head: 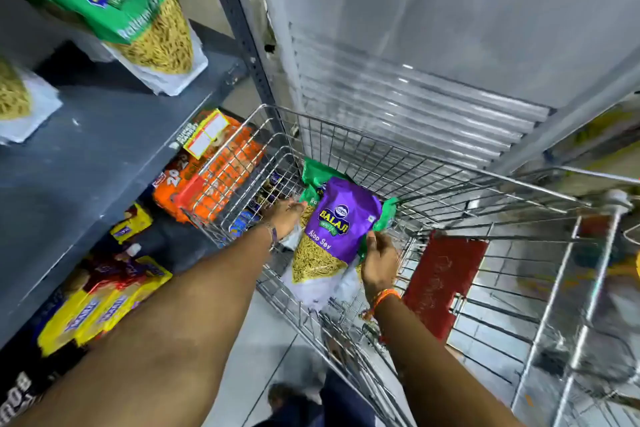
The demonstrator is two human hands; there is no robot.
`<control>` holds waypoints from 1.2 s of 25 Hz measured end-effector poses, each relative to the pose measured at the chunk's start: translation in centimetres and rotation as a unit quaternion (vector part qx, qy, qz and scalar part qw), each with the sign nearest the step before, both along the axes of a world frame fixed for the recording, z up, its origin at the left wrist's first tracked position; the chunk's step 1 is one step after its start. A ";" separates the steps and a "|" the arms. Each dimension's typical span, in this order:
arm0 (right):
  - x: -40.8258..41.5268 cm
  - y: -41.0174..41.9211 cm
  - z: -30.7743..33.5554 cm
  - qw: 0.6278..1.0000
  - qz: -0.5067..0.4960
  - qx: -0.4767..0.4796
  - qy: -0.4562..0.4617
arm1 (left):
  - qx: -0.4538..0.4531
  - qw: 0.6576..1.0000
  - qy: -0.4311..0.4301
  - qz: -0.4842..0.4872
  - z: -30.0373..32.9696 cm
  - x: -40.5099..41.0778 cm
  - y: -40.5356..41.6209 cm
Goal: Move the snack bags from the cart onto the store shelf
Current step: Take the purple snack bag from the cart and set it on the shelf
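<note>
A purple snack bag [334, 229] marked Aloo Sev lies on top of green snack bags [317, 177] inside the wire cart [450, 177]. My right hand [379, 262] grips the purple bag's right edge. My left hand [285, 217] reaches into the cart at the bags' left side, fingers against them; whether it grips one is hidden. On the dark grey store shelf [104, 135] at the upper left stands a green snack bag [131, 7], with part of another [17, 94] at the far left.
Below the shelf sit orange biscuit packs [207, 177] and yellow packs [100, 305]. A red flap [443, 284] hangs on the cart's child seat. A grey shelving upright [235, 21] and a ribbed white panel [415, 97] stand behind the cart. My feet [287, 399] are on the tiled floor.
</note>
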State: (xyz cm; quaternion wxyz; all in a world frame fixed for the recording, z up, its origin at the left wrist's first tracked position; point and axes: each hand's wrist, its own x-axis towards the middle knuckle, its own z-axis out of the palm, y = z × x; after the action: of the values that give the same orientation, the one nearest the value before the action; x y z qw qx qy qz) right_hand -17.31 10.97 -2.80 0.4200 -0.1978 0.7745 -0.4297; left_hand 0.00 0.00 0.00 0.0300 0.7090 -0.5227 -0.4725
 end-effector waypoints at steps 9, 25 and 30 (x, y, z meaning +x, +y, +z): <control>1.2 -1.2 -2.5 0.994 -0.104 0.014 0.012 | 0.094 0.994 0.049 0.037 -8.4 -1.8 -2.9; 2.2 -1.8 1.3 0.992 -0.050 -0.109 -0.038 | 0.044 0.928 0.282 0.240 -1.8 -0.3 -2.9; 1.5 -4.4 8.6 0.976 0.043 -0.198 -0.075 | -0.075 0.876 0.345 0.328 6.1 2.1 -1.0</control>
State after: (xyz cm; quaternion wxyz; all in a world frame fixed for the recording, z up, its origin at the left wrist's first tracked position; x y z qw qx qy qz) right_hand -15.81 6.53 5.77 0.4477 -0.2774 0.6307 -0.5700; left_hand 2.07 -0.98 6.08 0.4151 0.6274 -0.2505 -0.6093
